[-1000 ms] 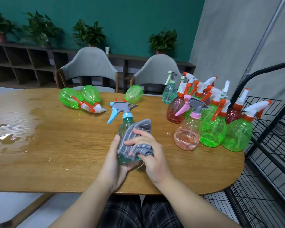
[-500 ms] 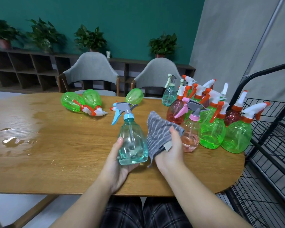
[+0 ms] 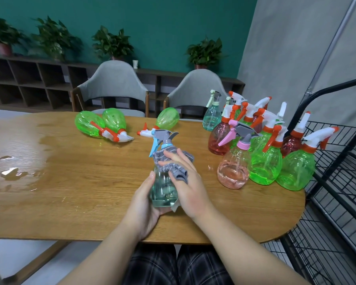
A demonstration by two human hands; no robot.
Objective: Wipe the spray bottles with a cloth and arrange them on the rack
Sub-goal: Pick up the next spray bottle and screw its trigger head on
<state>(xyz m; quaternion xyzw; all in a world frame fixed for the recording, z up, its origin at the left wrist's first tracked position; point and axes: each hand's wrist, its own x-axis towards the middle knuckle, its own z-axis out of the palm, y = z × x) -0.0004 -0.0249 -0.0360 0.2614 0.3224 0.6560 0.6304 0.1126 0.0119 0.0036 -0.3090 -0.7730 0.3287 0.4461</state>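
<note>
The left hand [image 3: 146, 204] is gripping the teal spray bottle [image 3: 163, 188] near the worktop's [image 3: 70, 182] front edge, fingers curled around it. The right hand [image 3: 188, 182] is pinching the grey cloth [image 3: 173, 163] against its shoulder, wiping. Next, probably, placing it on the rack [image 3: 337, 182].

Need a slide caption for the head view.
Left hand holds teal bottle; right hand wipes it with grey cloth.

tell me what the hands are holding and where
Left hand grips the teal spray bottle by its lower body; right hand presses the grey cloth onto its shoulder.
</note>
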